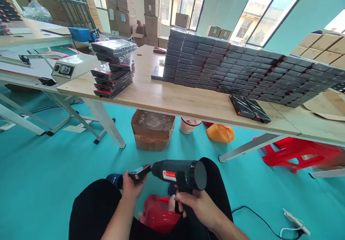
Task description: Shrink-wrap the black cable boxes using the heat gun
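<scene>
In the head view, my left hand (pixel 132 189) grips a small flat black box (pixel 138 174) over my lap, tilted, with a shiny top face. My right hand (pixel 201 206) is wrapped around the handle of a dark heat gun (pixel 179 172) with a red-and-white label. Its nozzle points left, right by the box's edge; I cannot tell whether they touch. Two similar black boxes (pixel 249 107) lie on the table, and a stack of film-wrapped boxes (pixel 113 69) stands at its left end.
A long wall of stacked black boxes (pixel 229 64) runs along the wooden table (pixel 161 92). Beneath it are a carton of clear film (pixel 153 139), a bucket (pixel 188 126) and an orange bag (pixel 220 133). A red stool (pixel 302 153) and a power strip (pixel 295 221) are to the right.
</scene>
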{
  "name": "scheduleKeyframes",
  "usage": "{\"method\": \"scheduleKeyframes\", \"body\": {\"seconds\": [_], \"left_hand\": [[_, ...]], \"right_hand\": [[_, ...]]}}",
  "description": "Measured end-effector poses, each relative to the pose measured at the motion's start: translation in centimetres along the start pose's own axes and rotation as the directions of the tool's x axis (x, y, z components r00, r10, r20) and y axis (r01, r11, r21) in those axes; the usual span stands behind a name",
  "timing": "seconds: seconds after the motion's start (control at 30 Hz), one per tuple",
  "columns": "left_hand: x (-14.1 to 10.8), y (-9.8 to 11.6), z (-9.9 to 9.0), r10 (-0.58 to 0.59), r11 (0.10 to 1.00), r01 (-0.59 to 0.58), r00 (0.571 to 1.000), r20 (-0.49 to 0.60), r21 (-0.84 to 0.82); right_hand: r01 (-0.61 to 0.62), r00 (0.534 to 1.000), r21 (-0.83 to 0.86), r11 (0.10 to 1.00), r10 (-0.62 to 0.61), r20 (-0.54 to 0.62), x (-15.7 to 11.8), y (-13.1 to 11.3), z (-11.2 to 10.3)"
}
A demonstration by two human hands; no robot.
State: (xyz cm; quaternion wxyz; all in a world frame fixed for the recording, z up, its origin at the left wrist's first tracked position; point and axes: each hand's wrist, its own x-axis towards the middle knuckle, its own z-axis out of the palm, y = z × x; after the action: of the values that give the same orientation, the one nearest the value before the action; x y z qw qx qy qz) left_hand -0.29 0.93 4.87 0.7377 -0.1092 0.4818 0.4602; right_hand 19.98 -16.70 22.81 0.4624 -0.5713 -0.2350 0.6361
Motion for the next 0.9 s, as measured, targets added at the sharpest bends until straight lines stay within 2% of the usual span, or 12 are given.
{"method": "scheduleKeyframes", "body": {"seconds": [0.07, 0.1, 0.2, 0.3, 0.4, 0.5, 0.73, 0.9], "left_hand": [[-0.5, 0.2, 0.4, -0.027, 1.000, 0.027, 0.999, -0.039, 0.000], [-0.6, 0.2, 0.5, -0.028, 1.000, 0.028, 0.998, -0.052, 0.004], [-0.8, 0.3, 0.8, -0.013, 1.000, 0.013, 0.999, -0.047, -0.003], [-1.1, 0.2, 1.2, -0.006, 1.000, 0.006, 0.999, -0.034, 0.014], [-1.8, 0.0, 1.5, -0.017, 0.997, 0.016, 1.000, 0.005, 0.079], [-2.8, 0.3, 1.4, -0.014, 0.992, 0.005, 0.997, 0.074, 0.126], [-3.0, 1.2, 0.9, 0.017, 0.997, -0.029, 0.987, 0.159, 0.077], [-2.6, 0.8, 0.8, 0.022, 0.995, -0.042, 0.977, 0.213, 0.087]], "right_hand": [[0.006, 0.993, 0.022, 1.000, -0.003, -0.115, 0.0, 0.3, -0.7], [-0.009, 0.991, 0.045, 0.999, 0.015, -0.130, -0.1, 0.4, -1.2], [-0.041, 0.998, 0.134, 0.990, 0.048, -0.048, -0.9, 0.5, -2.4], [-0.008, 1.000, 0.164, 0.986, 0.003, 0.030, -1.2, 0.6, -2.4], [0.032, 0.999, 0.162, 0.986, -0.027, -0.035, -0.6, 0.4, -1.9], [0.016, 0.996, 0.180, 0.983, 0.000, -0.090, -0.4, -0.2, -2.4], [-0.090, 0.995, 0.124, 0.988, 0.094, -0.026, -2.4, -0.7, -6.1], [-0.103, 0.994, 0.114, 0.988, 0.099, 0.035, -2.4, -0.2, -6.2]]}}
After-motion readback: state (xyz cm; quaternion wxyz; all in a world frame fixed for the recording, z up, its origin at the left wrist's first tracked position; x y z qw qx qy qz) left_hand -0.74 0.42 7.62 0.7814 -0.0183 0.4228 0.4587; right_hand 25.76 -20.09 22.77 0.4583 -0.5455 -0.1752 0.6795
